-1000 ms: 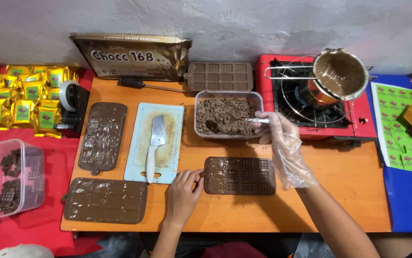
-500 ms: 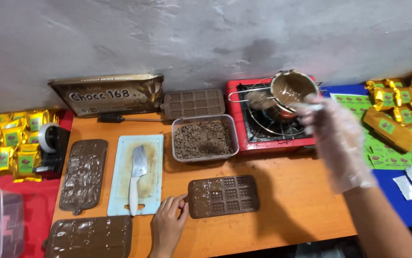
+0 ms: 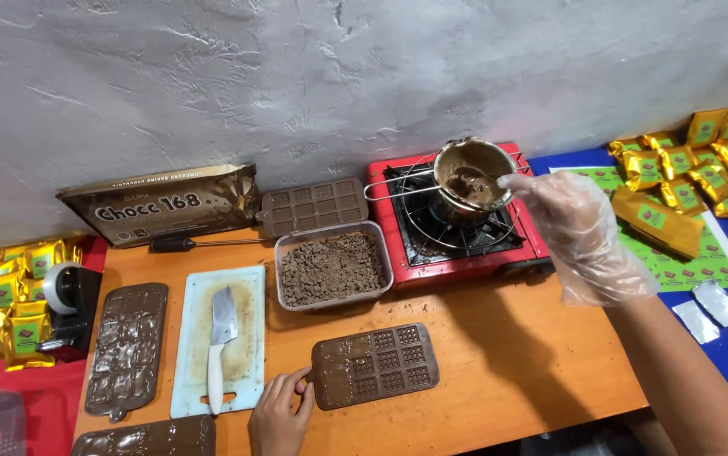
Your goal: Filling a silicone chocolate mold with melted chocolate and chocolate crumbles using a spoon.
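Observation:
My left hand (image 3: 279, 414) rests on the orange table (image 3: 507, 363) at the near edge, its fingers gripping the left end of a brown chocolate mould (image 3: 375, 365) that lies flat and is partly filled. My right hand (image 3: 579, 232), in a clear plastic glove, is raised over the red portable stove (image 3: 397, 270). Its pinched fingertips are at the right rim of a small metal pot (image 3: 472, 181) of melted chocolate. Whether they hold anything is hidden. A clear tub of chopped chocolate (image 3: 332, 268) stands left of the stove.
A white cutting board (image 3: 246, 371) with a knife (image 3: 220, 342) lies left of the mould. Filled moulds (image 3: 127, 346) are further left, an empty mould (image 3: 313, 205) and a chocolate bag (image 3: 161, 203) at the wall. Gold packets (image 3: 701, 160) lie right and left, beside a tape dispenser (image 3: 68, 295).
My right hand left the tub of chopped chocolate and rose to the pot on the stove. My left hand stayed at the mould. The view tilted up toward the wall.

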